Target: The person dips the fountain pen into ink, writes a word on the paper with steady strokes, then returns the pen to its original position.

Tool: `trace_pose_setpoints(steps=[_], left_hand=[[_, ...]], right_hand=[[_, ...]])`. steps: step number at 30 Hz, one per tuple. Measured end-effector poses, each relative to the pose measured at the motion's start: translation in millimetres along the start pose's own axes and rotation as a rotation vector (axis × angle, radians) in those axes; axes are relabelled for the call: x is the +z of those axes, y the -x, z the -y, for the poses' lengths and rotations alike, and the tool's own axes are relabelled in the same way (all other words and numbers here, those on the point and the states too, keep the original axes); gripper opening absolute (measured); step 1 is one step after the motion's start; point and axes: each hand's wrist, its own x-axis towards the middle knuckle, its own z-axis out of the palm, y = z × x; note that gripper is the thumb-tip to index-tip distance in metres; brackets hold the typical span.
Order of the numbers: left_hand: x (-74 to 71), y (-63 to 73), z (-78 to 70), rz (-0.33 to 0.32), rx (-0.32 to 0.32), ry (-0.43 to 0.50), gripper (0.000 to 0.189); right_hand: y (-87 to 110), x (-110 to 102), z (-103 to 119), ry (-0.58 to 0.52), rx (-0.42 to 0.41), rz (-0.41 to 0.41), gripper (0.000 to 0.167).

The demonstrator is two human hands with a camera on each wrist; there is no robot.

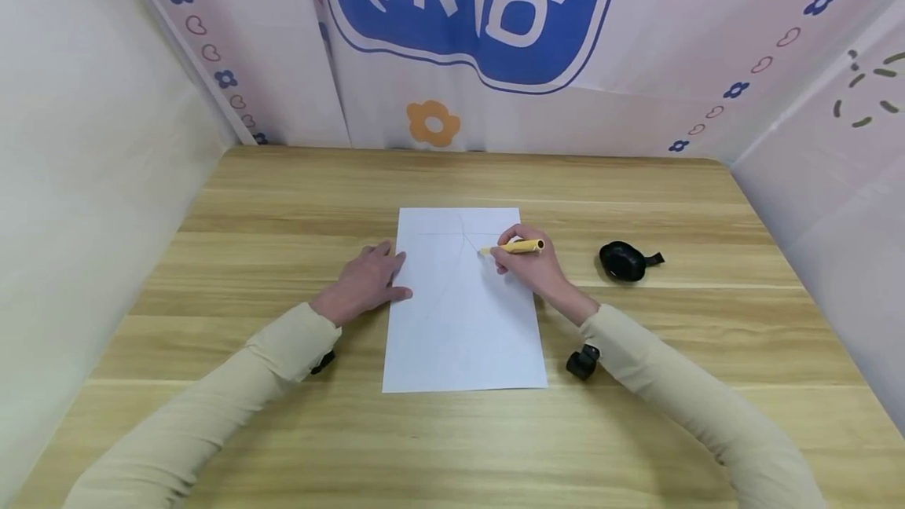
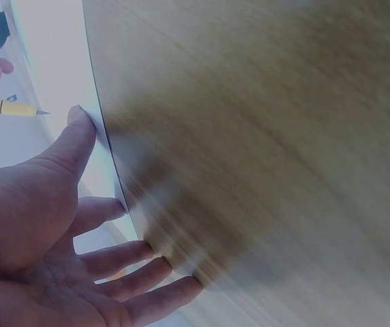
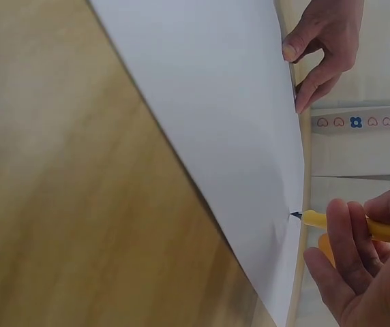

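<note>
A white sheet of paper point(image 1: 459, 320) lies on the wooden table, with a few thin lines drawn across its upper part. My right hand point(image 1: 532, 259) pinches a yellow pen point(image 1: 523, 247) over the sheet's upper right. In the right wrist view the dark nib of the pen point(image 3: 314, 218) meets the paper point(image 3: 215, 136), or comes very near it. At the sheet's left edge my left hand point(image 1: 368, 277) rests with fingers spread. The left wrist view shows the thumb and index finger of the left hand point(image 2: 52, 225) on the paper's margin and the other fingertips on the wood.
A small black pan-shaped object point(image 1: 624, 261) with a short handle sits on the table point(image 1: 438, 446) right of the paper. White printed sheets with a blue emblem point(image 1: 474, 14) wall in the back and sides. A black device point(image 1: 583, 362) is at the right wrist.
</note>
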Motion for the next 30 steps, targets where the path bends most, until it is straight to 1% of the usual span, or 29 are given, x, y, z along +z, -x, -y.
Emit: trace_pose_setpoints(steps=[6, 13, 18, 25, 30], left_hand=[[-1.1, 1.2, 0.0, -0.005, 0.006, 0.008, 0.066], [-0.1, 0.5, 1.6, -0.022, 0.026, 0.012, 0.066], [-1.0, 1.1, 1.7, -0.023, 0.027, 0.023, 0.066], [-1.7, 0.9, 0.9, -0.017, 0.028, 0.028, 0.067], [-0.6, 0.7, 1.3, -0.023, 0.028, 0.024, 0.066]], right_hand=[[8.5, -4.4, -1.0, 0.021, 0.008, 0.009, 0.011], [19.7, -9.8, -4.9, 0.065, -0.021, 0.015, 0.011], [29.9, -13.0, -6.5, 0.107, -0.033, 0.028, 0.011], [41.8, -18.6, -10.8, 0.085, -0.056, 0.018, 0.011], [50.1, -23.9, -12.9, 0.099, -0.063, 0.024, 0.010]])
